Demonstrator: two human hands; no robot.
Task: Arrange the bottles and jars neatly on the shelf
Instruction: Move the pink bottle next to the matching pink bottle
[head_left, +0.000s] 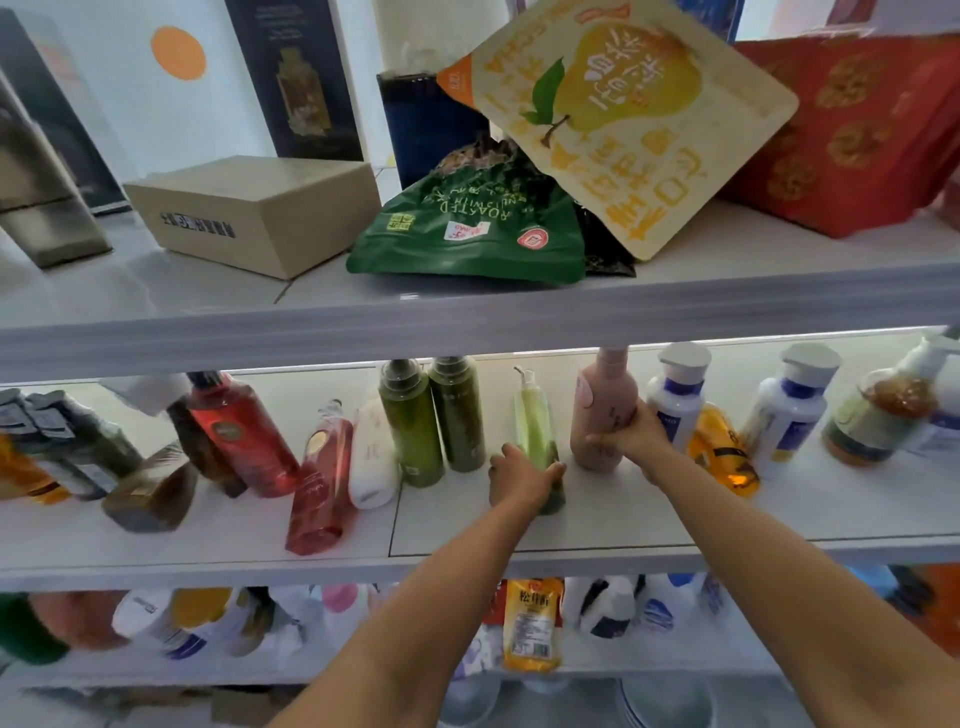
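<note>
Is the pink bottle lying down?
No, the pink bottle stands upright on the shelf with the right hand gripping it.

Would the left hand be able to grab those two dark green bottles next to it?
Probably yes, once it lets go. The left hand grips the light green pump bottle now. The dark green bottles stand just to its left on the same shelf, with nothing between.
</note>
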